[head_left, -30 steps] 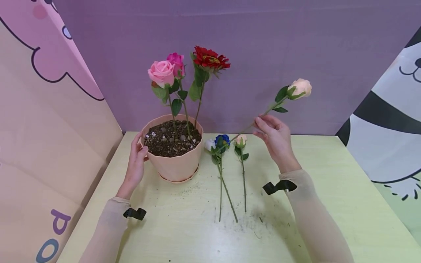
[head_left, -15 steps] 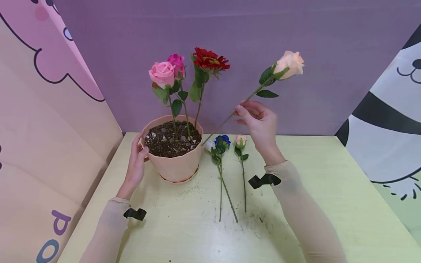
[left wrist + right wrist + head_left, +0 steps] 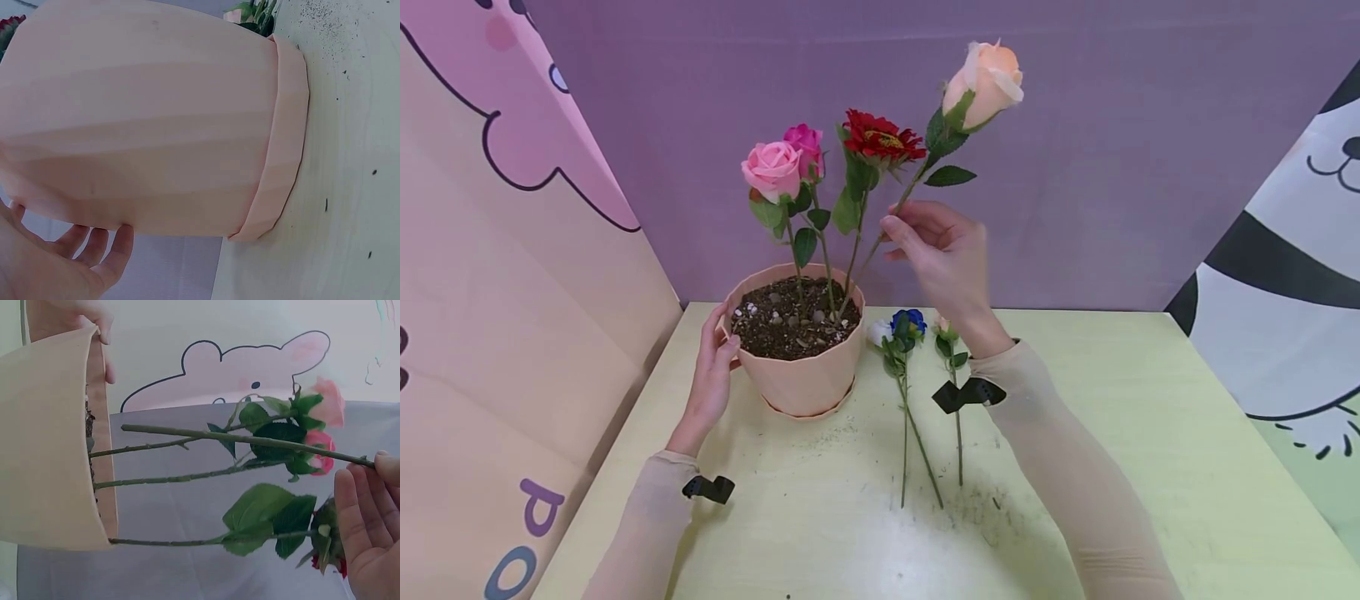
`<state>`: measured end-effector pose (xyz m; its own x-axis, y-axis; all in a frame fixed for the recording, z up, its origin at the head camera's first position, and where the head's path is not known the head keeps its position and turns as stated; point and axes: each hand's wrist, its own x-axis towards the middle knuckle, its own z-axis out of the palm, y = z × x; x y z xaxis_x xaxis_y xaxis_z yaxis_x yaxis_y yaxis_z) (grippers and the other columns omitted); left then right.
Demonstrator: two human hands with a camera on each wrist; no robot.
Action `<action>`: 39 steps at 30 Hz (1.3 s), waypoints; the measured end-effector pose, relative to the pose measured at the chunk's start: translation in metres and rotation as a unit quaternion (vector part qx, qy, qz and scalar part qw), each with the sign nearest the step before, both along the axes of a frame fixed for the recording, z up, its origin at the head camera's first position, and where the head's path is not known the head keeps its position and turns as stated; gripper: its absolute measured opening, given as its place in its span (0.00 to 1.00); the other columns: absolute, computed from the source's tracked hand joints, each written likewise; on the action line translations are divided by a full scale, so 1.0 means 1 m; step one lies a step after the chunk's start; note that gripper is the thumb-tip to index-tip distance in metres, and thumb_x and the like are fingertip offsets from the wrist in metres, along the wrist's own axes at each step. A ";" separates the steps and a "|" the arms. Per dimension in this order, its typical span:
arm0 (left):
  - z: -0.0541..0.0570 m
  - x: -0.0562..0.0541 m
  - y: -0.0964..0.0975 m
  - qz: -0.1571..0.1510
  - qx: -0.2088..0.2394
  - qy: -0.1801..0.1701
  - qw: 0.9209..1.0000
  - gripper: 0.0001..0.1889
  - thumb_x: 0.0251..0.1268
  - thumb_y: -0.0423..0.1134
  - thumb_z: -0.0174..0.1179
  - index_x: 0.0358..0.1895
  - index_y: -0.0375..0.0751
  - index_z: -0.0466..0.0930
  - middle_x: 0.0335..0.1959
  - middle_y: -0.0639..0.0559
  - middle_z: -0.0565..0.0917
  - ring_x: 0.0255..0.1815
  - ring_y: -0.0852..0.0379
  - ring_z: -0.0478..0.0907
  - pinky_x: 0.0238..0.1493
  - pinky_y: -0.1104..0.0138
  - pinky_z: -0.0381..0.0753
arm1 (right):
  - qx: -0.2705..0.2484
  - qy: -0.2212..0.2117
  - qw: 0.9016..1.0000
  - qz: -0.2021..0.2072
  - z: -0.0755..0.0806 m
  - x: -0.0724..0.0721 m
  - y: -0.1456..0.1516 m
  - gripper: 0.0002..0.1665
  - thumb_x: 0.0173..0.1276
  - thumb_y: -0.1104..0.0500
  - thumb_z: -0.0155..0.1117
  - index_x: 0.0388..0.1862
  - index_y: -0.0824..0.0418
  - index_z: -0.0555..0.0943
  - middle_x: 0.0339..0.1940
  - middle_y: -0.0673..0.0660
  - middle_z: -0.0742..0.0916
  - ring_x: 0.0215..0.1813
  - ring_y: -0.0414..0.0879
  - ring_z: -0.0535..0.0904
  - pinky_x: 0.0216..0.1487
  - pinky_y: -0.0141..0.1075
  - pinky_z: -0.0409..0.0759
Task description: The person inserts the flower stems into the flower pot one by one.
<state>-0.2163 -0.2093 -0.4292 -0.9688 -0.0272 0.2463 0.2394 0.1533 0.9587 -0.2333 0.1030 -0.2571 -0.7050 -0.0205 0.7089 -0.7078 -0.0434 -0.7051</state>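
My right hand (image 3: 951,258) pinches the green stem of a pale peach artificial rose (image 3: 985,87) between thumb and fingers. The rose leans right, bloom up. In the right wrist view its stem's lower end (image 3: 128,428) hangs above the pot's opening, apart from the soil. My left hand (image 3: 707,379) holds the left side of the peach-coloured flower pot (image 3: 801,383) at its rim; its fingers (image 3: 119,250) lie against the wall in the left wrist view. In the dark soil (image 3: 767,333) stand a light pink rose (image 3: 772,171), a magenta rose (image 3: 806,150) and a red daisy-like flower (image 3: 883,137).
Right of the pot, a blue rose (image 3: 908,325), a white flower (image 3: 880,333) and a smaller peach rose (image 3: 946,327) lie on the pale table (image 3: 820,517). The right forearm partly covers that peach rose. Soil crumbs dot the tabletop. A purple backdrop (image 3: 1112,167) rises behind.
My right hand has moved left and up with the peach rose, bringing it more upright and its stem end over the pot. The left hand stays on the pot.
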 end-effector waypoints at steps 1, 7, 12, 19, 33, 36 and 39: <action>0.000 0.000 0.000 0.000 -0.001 0.001 1.000 0.33 0.86 0.43 0.37 0.89 0.55 0.42 0.85 0.34 0.56 0.80 0.36 0.64 0.74 0.41 0.66 | 0.003 0.003 1.000 0.001 0.001 0.000 -0.002 0.10 0.71 0.71 0.70 0.47 0.78 0.87 0.36 0.40 0.93 0.36 0.39 0.90 0.39 0.39 0.91; 0.000 -0.001 0.000 0.000 -0.002 -0.001 1.000 0.33 0.87 0.42 0.37 0.89 0.54 0.42 0.85 0.35 0.56 0.80 0.36 0.64 0.73 0.45 0.68 | 0.017 0.024 1.000 0.005 0.003 -0.002 -0.012 0.09 0.71 0.71 0.71 0.47 0.78 0.87 0.37 0.54 0.94 0.36 0.38 0.91 0.38 0.40 0.91; 0.000 -0.001 -0.001 0.002 -0.003 -0.001 1.000 0.33 0.87 0.42 0.36 0.89 0.55 0.42 0.86 0.36 0.55 0.81 0.37 0.62 0.73 0.46 0.67 | 0.029 0.034 0.999 0.002 -0.001 -0.003 -0.024 0.10 0.71 0.71 0.70 0.47 0.78 0.87 0.41 0.72 0.92 0.36 0.36 0.90 0.39 0.41 0.91; -0.001 0.000 -0.001 0.005 -0.002 -0.001 1.000 0.33 0.86 0.42 0.36 0.89 0.55 0.42 0.87 0.38 0.53 0.83 0.37 0.60 0.74 0.42 0.66 | 0.045 0.033 0.998 0.001 -0.005 0.004 -0.047 0.08 0.71 0.69 0.72 0.46 0.72 0.89 0.38 0.70 0.92 0.30 0.35 0.87 0.32 0.38 0.88; 0.000 -0.002 0.000 0.006 0.003 0.002 1.000 0.33 0.86 0.43 0.37 0.89 0.54 0.43 0.86 0.37 0.55 0.82 0.37 0.62 0.73 0.46 0.68 | 0.174 0.071 0.982 0.011 -0.007 0.004 -0.093 0.09 0.73 0.65 0.72 0.49 0.67 0.90 0.43 0.61 0.94 0.38 0.50 0.92 0.40 0.34 0.88; 0.000 -0.003 0.000 0.007 0.001 0.000 1.000 0.33 0.86 0.43 0.37 0.89 0.53 0.43 0.86 0.37 0.56 0.81 0.37 0.63 0.72 0.49 0.68 | 0.196 0.061 0.979 0.005 -0.010 0.003 -0.101 0.10 0.73 0.63 0.72 0.49 0.67 0.90 0.43 0.60 0.94 0.39 0.49 0.92 0.42 0.32 0.87; 0.000 -0.002 0.000 0.006 0.001 -0.001 1.000 0.33 0.86 0.43 0.37 0.89 0.53 0.43 0.86 0.37 0.56 0.81 0.37 0.63 0.72 0.47 0.68 | 0.217 0.046 0.975 0.009 -0.014 0.001 -0.108 0.11 0.74 0.62 0.71 0.51 0.67 0.89 0.44 0.60 0.94 0.41 0.49 0.92 0.44 0.29 0.87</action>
<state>-0.2187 -0.2093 -0.4296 -0.9687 -0.0395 0.2450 0.2364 0.1535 0.9595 -0.2320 -0.0047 -0.2713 -0.6357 -0.3439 0.6911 -0.7707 0.2312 -0.5938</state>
